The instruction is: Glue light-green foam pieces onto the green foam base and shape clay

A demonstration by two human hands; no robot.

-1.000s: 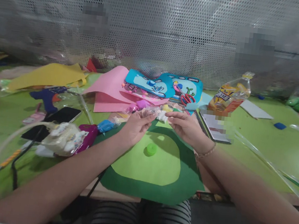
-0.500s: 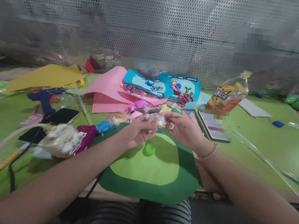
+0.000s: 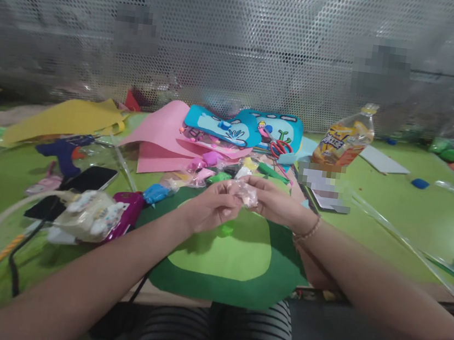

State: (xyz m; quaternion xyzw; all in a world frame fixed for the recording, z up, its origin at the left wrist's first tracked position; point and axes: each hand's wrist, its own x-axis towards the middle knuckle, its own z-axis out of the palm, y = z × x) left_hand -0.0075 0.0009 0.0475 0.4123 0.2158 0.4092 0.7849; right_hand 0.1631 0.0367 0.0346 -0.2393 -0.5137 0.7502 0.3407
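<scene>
My left hand (image 3: 211, 208) and my right hand (image 3: 276, 202) meet above a dark green felt sheet (image 3: 281, 265) that carries a light green felt shape (image 3: 225, 255). Both hands pinch a small clear plastic packet (image 3: 246, 193) between their fingertips. Its contents are too blurred to name. A small green round piece (image 3: 227, 229) lies on the light green felt just under my left hand. More small clear packets with coloured bits (image 3: 210, 172) lie just beyond my hands.
Pink foam sheets (image 3: 165, 135), blue printed felt pieces (image 3: 236, 127) and red scissors (image 3: 280, 147) lie behind. A juice bottle (image 3: 344, 137) lies on its side at the right. A phone (image 3: 73, 188), a blue glue gun (image 3: 63, 153) and a plush headband (image 3: 89, 211) are at the left. Perforated metal screen at the back.
My hands came together and drew nearer to me over the light green felt. Both now pinch the clear packet, which the left hand held alone before.
</scene>
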